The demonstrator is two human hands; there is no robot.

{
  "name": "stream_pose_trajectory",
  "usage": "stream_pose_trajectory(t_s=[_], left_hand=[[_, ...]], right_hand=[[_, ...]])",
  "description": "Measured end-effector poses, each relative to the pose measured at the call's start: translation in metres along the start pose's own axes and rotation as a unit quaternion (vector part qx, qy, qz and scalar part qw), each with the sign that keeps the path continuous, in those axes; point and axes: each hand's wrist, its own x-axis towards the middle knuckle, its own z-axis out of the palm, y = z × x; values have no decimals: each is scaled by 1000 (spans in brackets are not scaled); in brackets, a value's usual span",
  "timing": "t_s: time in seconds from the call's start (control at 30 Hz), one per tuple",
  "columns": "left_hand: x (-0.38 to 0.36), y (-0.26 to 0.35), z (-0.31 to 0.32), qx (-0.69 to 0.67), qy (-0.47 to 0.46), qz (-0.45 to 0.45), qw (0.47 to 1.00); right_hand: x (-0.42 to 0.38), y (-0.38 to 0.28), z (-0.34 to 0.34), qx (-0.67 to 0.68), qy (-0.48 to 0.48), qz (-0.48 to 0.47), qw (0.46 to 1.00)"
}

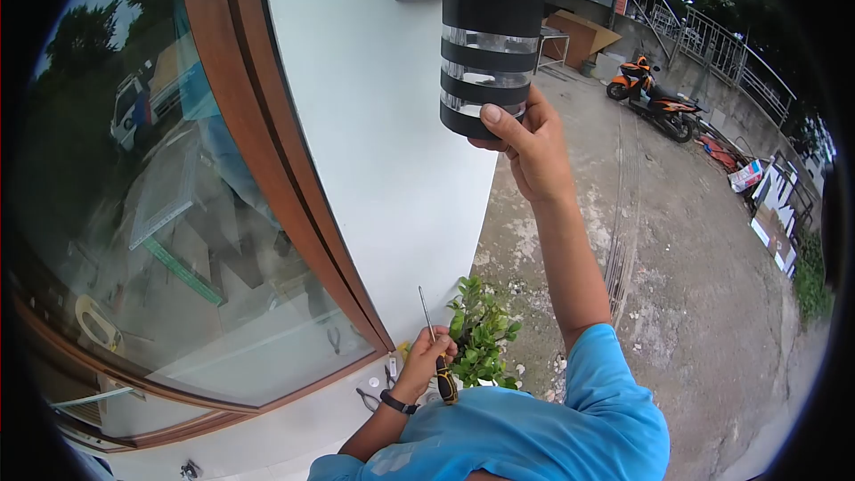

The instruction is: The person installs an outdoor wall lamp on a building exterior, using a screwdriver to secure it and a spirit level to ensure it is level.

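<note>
My right hand [525, 138] is raised and grips the bottom end of a black cylindrical wall lamp [487, 67]. The lamp hangs upright beside the white wall, with clear bands around its lower part, and its upper end runs out of view. The thumb presses on the lowest band while the other fingers are mostly hidden behind. Low on the left, my left hand [426, 361] is closed around a screwdriver [447, 380] with a black and yellow handle, its thin shaft pointing up. A dark band circles my left wrist.
A brown-framed glass window [294, 138] borders the white wall [356, 107]. Pliers [367, 399] lie on the ledge below. A leafy plant [481, 330] grows by the wall's foot. Across the concrete yard [579, 205] stand an orange motorbike [655, 98] and a heap of scrap [775, 214].
</note>
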Motion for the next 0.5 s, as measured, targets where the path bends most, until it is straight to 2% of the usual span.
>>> stream_pose_trajectory(t_s=[0.03,0.1,0.2,0.23,0.27,0.3,0.4,0.43,0.5], left_hand=[[-11,-17,-13,-1,-50,-69,996],[-51,-4,6,-118,-117,-111,980],[-50,2,-8,7,-165,-73,984],[-41,11,-8,41,-141,-14,989],[-29,25,-10,137,-123,95,978],[-19,48,-6,185,-88,165,965],[22,99,-1,219,-59,315,921],[32,112,10,154,-56,356,920],[48,129,22,78,-48,372,924]], right_hand=[[2,-1,0,-5,1,-5,1000],[0,1,2,-10,2,-10,1000],[0,4,1,-8,4,-16,1000],[0,4,0,-1,-1,-8,1000],[1,3,0,7,-4,0,1000],[0,2,0,14,-5,8,1000],[-1,1,2,26,-14,7,1000],[-1,0,2,30,-19,7,999],[-2,3,2,25,-14,0,1000]])
